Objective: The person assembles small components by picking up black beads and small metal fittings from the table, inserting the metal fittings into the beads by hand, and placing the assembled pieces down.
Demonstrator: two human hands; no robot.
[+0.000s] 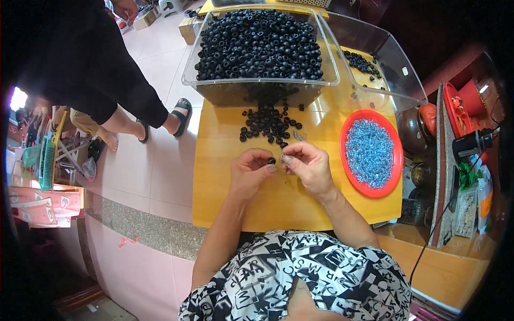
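Observation:
My left hand [250, 170] pinches a small black ring [271, 160] between thumb and fingers over the yellow table [225, 192]. My right hand [308, 163] meets it fingertip to fingertip and pinches a tiny silvery piece [284, 159] against the ring. A loose heap of black rings [269, 124] lies just beyond both hands. Behind it stands a clear plastic bin [188, 75] piled with many more black rings. To the right, a red plate [396, 160] holds a mound of small silver-blue metal pieces.
A second clear bin [393, 59] with a few black rings sits at the back right. A person in dark clothes and sandals [123, 91] stands on the tiled floor at the left. Clutter, a red tray and a black device crowd the right side.

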